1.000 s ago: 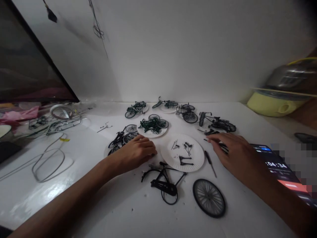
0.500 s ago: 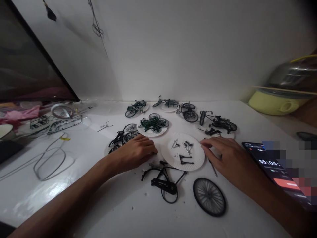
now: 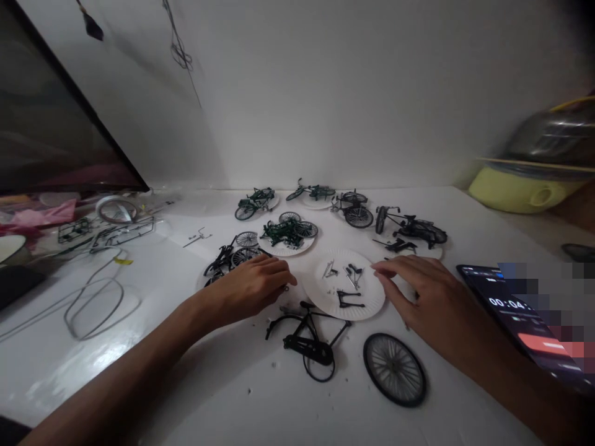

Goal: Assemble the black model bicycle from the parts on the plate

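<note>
My left hand (image 3: 253, 286) rests palm down on the white table, fingers curled together by the left rim of a white paper plate (image 3: 369, 306) that carries small metal and black parts. My right hand (image 3: 421, 294) lies over the plate's right rim with fingers stretched out and slightly spread, fingertips on the edge. In front of the plate lies a black model bicycle frame (image 3: 307, 341) with one wheel, and a loose black wheel (image 3: 394, 369) lies to its right.
Several small model bicycles (image 3: 411, 229) and another plate of green parts (image 3: 286, 238) stand behind. A phone (image 3: 515, 310) showing a timer lies at the right. A grey cable loop (image 3: 95, 297) and plastic part sprues (image 3: 121, 232) lie at the left, beside a dark monitor (image 3: 51, 124).
My right hand has moved left from the table beside the phone onto the plate's right rim. My left hand has barely shifted.
</note>
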Demonstrator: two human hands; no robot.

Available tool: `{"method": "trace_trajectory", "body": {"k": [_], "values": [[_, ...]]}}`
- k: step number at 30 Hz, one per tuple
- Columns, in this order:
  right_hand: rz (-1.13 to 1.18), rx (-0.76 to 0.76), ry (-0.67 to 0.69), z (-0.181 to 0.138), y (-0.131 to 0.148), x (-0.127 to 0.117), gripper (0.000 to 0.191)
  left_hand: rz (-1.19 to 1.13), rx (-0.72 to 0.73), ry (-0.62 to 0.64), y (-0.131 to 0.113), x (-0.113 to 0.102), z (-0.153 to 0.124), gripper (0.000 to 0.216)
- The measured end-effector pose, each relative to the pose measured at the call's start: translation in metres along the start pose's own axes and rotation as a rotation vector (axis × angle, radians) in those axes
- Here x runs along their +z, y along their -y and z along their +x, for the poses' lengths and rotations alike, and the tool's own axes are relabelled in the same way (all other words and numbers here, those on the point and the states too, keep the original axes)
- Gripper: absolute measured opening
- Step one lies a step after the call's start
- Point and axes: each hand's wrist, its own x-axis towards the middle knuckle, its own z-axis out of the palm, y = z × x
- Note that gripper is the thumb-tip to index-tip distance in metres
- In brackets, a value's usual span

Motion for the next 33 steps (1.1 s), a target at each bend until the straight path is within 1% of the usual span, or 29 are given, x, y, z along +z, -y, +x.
{"method": "trace_trajectory", "body": {"k": [2,5,9,12,14,18,21,24,25,26,28,29,30,31,33], "values": [[-0.001,0.014,-0.027,0.0,-0.002,0.0,0.014,0.009,-0.01,0.005,0.0,0.0,0.0,0.024],[0.001,0.016,-0.041,0.0,-0.004,0.001,0.014,0.006,-0.006,0.001,0.0,0.001,-0.001,0.021],[0.009,0.027,-0.001,0.0,-0.005,0.005,0.016,0.002,-0.013,-0.002,0.004,0.003,-0.002,0.02],[0.024,0.015,0.08,0.001,-0.007,0.013,0.022,0.008,-0.009,-0.004,0.008,0.004,-0.002,0.023],[0.043,-0.006,0.115,0.002,-0.009,0.023,0.023,0.011,-0.011,-0.028,0.009,0.004,-0.001,0.023],[0.072,-0.011,0.104,0.007,-0.012,0.037,0.016,0.022,-0.004,-0.092,0.007,0.003,0.002,0.019],[0.095,0.01,0.07,0.009,-0.009,0.034,0.014,0.049,0.012,-0.145,-0.001,0.001,0.004,0.015],[0.131,0.062,0.025,0.007,0.002,0.02,0.019,0.065,0.023,-0.226,-0.014,0.0,0.006,0.016],[0.158,0.089,0.014,0.006,0.008,0.015,0.021,0.06,0.022,-0.257,-0.019,0.0,0.007,0.019],[0.234,0.139,0.021,0.005,0.015,0.011,0.024,0.05,0.022,-0.289,-0.025,0.001,0.008,0.021],[0.431,0.199,0.069,0.001,0.032,0.005,0.024,0.02,0.034,-0.342,-0.038,0.003,0.01,0.027],[0.542,0.225,0.106,-0.001,0.04,0.004,0.021,0.008,0.057,-0.35,-0.044,0.004,0.011,0.028],[0.638,0.226,0.146,-0.002,0.048,0.004,0.019,0.004,0.09,-0.329,-0.05,0.005,0.012,0.028],[0.691,0.237,0.172,-0.003,0.055,0.004,0.018,0.005,0.136,-0.307,-0.055,0.006,0.013,0.027],[0.756,0.255,0.19,-0.005,0.062,0.005,0.017,0.008,0.209,-0.301,-0.062,0.006,0.014,0.028]]}}
